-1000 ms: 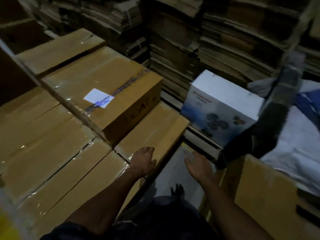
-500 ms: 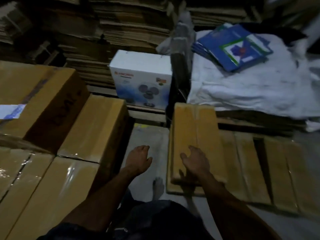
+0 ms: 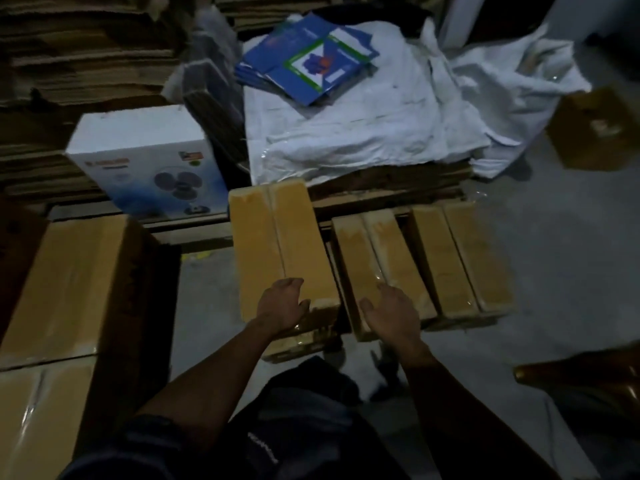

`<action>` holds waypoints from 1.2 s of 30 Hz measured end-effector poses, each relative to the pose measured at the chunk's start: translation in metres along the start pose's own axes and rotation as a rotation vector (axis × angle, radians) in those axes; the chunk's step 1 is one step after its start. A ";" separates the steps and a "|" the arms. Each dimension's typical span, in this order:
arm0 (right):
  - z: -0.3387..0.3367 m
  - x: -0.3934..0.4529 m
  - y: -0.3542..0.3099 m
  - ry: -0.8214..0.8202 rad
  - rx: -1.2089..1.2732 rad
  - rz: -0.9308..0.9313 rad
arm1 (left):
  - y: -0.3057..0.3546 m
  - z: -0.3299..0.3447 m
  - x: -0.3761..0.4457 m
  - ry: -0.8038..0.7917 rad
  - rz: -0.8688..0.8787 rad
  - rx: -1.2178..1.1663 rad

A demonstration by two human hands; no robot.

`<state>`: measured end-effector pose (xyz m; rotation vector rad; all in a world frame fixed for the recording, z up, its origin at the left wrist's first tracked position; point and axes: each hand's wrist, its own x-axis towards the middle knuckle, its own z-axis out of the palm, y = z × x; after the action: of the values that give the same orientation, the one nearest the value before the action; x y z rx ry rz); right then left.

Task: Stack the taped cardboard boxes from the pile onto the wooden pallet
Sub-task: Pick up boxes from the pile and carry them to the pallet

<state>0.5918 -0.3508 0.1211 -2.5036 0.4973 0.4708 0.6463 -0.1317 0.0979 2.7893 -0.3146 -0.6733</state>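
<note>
Three taped brown boxes lie side by side on the low wooden pallet (image 3: pixel 457 322). The left box (image 3: pixel 277 244) sits higher than the middle box (image 3: pixel 377 268) and the right box (image 3: pixel 460 258). My left hand (image 3: pixel 282 308) is over the near end of the raised left box, fingers loosely spread and holding nothing. Over the near end of the middle box is my right hand (image 3: pixel 391 313), also relaxed and empty. Whether either hand touches its box I cannot tell. The pile of taped boxes (image 3: pixel 65 282) fills the left edge of the view.
A white fan carton (image 3: pixel 145 161) stands behind the pile. White cloth (image 3: pixel 381 133) with blue flat cartons (image 3: pixel 304 67) covers a stack behind the pallet. Flattened cardboard (image 3: pixel 86 46) lines the back. A brown box (image 3: pixel 592 129) sits far right on the concrete floor (image 3: pixel 554 254).
The view has swung right, from the pile to the pallet. Both empty hands moved from beside the pile to over the near ends of the boxes on the pallet.
</note>
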 end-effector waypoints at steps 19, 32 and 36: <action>-0.188 0.180 0.201 0.040 0.037 0.106 | 0.248 0.030 0.219 -0.073 -0.041 -0.066; -0.284 0.342 0.278 -0.162 -0.181 -0.110 | 0.368 0.050 0.288 0.065 -0.315 -0.213; -0.315 0.388 0.309 -0.291 -0.269 -0.296 | 0.429 0.074 0.291 0.123 -0.488 -0.310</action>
<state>0.8654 -0.8682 0.0718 -2.6372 -0.0543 0.8100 0.8008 -0.6281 0.0389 2.5942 0.4706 -0.5817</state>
